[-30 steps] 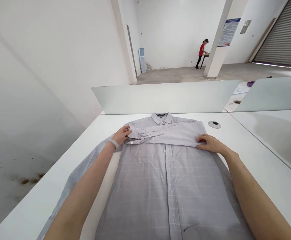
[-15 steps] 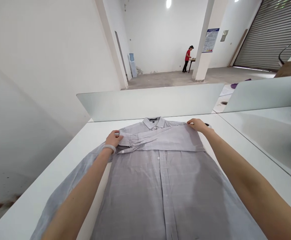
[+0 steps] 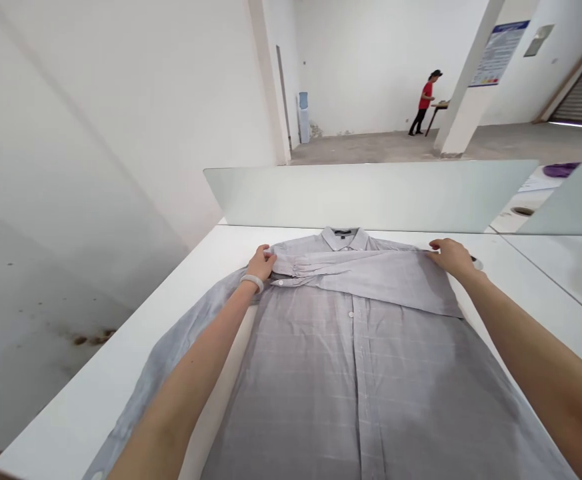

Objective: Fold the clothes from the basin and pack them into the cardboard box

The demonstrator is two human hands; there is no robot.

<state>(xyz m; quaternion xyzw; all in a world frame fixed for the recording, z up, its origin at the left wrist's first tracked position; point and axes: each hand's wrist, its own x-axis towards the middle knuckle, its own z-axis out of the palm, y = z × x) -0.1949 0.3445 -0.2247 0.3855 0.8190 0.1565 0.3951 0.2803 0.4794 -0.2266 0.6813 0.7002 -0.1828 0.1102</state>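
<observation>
Left hand (image 3: 261, 263) fingers grasping sleeve cuff (image 3: 283, 267), right hand (image 3: 451, 258) fingers pinching shirt edge (image 3: 418, 257); uneven pull could skew the fold.

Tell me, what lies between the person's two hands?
In the head view, a sleeve of the grey checked shirt stretches between the left hand and right hand, folded across the shirt just below its collar.
</observation>
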